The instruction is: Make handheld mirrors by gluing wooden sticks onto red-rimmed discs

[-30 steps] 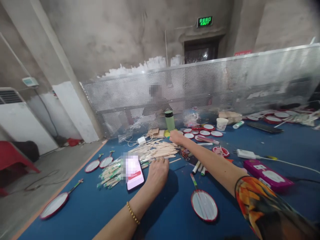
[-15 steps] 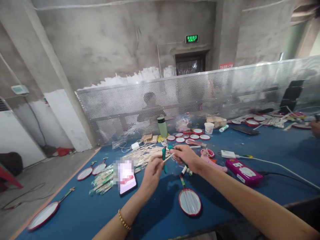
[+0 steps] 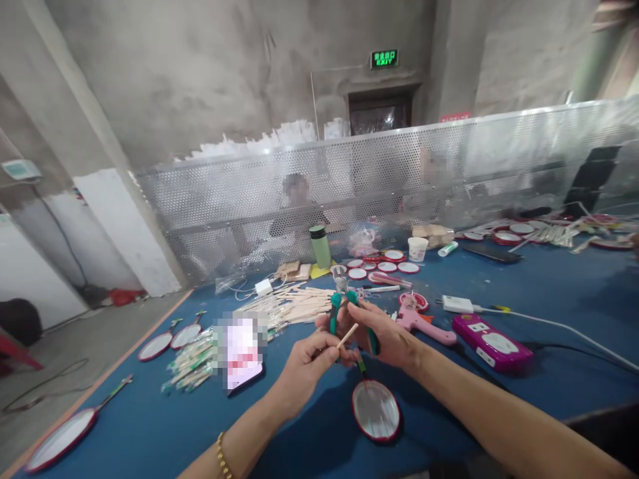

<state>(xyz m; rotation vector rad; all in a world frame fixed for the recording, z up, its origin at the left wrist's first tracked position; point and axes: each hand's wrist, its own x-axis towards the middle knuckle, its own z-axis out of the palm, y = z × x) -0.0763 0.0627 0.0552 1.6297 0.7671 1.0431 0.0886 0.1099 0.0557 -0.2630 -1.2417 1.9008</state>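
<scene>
My left hand [image 3: 305, 359], with a gold bead bracelet at its wrist, pinches a thin pale wooden stick [image 3: 348, 335]. My right hand [image 3: 392, 332] is around green-handled pliers [image 3: 333, 314], whose metal jaws point away from me and whose handles are spread. The stick crosses just in front of the pliers, apart from the jaws. Some fingers of the right hand are hidden behind the left hand and the tool. Just below both hands lies a small red-rimmed racket [image 3: 376, 410] with a green strip on its handle.
Loose wooden sticks [image 3: 309, 303], bagged sticks [image 3: 192, 366] and a phone [image 3: 244, 356] lie to the left. A pink glue gun [image 3: 424, 327], a purple power box [image 3: 492, 342] and a white charger [image 3: 458, 304] lie right. Behind stand a green bottle [image 3: 320, 247] and a perforated metal screen [image 3: 239, 199].
The pliers have turned so their jaws point away, with the handles spread wider. My left hand has moved lower and nearer with the stick. The view has shifted slightly.
</scene>
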